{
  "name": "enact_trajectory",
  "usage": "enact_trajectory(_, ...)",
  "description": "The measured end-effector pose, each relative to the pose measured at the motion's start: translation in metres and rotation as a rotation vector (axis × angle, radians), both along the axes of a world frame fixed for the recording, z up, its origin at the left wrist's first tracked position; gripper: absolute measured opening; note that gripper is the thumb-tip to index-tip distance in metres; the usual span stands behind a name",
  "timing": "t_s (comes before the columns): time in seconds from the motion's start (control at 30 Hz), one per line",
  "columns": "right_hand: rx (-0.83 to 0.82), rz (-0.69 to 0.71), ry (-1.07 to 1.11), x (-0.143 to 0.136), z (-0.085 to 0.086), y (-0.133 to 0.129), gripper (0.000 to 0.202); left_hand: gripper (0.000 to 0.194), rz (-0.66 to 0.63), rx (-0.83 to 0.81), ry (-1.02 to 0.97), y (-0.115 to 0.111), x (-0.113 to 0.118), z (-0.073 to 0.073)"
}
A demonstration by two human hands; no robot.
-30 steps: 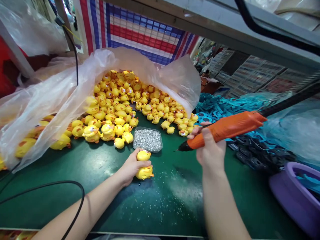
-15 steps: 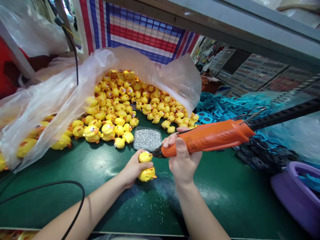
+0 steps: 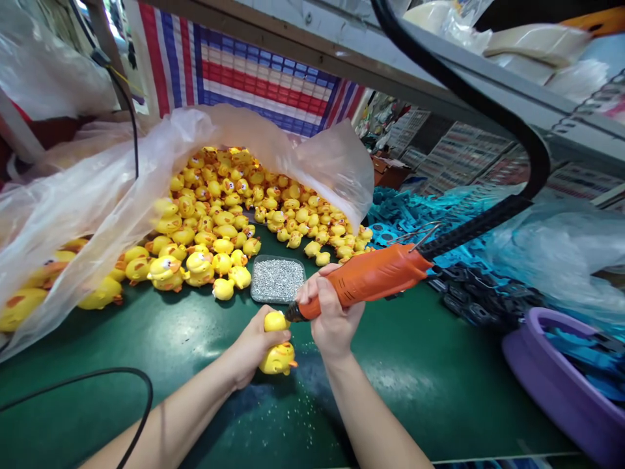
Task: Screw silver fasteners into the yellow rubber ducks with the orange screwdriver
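My left hand [image 3: 254, 345] is closed around a yellow toy duck [image 3: 277, 359], its head turned low and its rounded end up. In my right hand [image 3: 336, 319] is an orange electric screwdriver [image 3: 375, 275], with fingers wrapped round its body. The black nose of the screwdriver meets the side of the duck's upper part; the bit's tip is hidden there. Just behind the hands, a clear tray [image 3: 278, 301] holds many small silvery screws.
A heap of yellow ducks [image 3: 219, 215] spills from a clear plastic bag [image 3: 336, 163]. Blue plastic parts [image 3: 405, 212] and black parts [image 3: 469, 296] lie to the right, by a purple basin [image 3: 532, 365]. A cable [image 3: 532, 156] arcs from the screwdriver; another [image 3: 141, 384] crosses the left forearm.
The screwdriver's nose has come closer against the duck, so the bit no longer shows. Its cable now bends upward in view. The whole view has shifted a little to the right.
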State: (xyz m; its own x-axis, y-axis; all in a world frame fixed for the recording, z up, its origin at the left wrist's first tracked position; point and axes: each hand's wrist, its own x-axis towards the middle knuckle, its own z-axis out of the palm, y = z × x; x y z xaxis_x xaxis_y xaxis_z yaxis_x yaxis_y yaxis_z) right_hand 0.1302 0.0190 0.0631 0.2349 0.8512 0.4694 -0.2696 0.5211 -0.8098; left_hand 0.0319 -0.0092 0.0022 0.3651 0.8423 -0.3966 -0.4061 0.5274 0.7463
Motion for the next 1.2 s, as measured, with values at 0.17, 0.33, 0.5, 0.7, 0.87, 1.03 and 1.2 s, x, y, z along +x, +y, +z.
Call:
enact_trajectory(0.17, -0.050, 0.057, -0.005, 0.002, 0.001, 0.003, 0.021, 0.049, -0.001, -0.025, 0.000, 0.001, 0.002, -0.001)
enact_trajectory(0.33, -0.023, 0.058, 0.020, 0.007, 0.019, 0.001, 0.025, 0.045, 0.097, -0.105, 0.048, 0.009, -0.001, -0.005)
enact_trajectory(0.5, 0.037, 0.028, 0.070, 0.010, 0.040, -0.017, 0.023, 0.044, 0.188, -0.114, 0.074, 0.014, -0.003, -0.005)
enact_trajectory(0.7, -0.022, 0.050, 0.053, 0.003, 0.028, -0.032, 0.024, 0.046, 0.208, -0.050, 0.065, 0.013, -0.003, -0.006)
enact_trajectory(0.87, -0.035, 0.018, 0.047, -0.002, 0.018, -0.031, 0.025, 0.046, 0.195, -0.038, 0.060, 0.013, -0.003, -0.003)
enact_trajectory(1.03, -0.030, 0.097, 0.026, -0.006, 0.008, -0.030, 0.020, 0.046, 0.199, 0.011, 0.008, 0.008, -0.002, 0.002)
enact_trajectory(1.2, 0.017, 0.120, -0.023, -0.009, -0.001, -0.034, 0.014, 0.045, 0.195, -0.007, 0.001, 0.004, -0.002, 0.001)
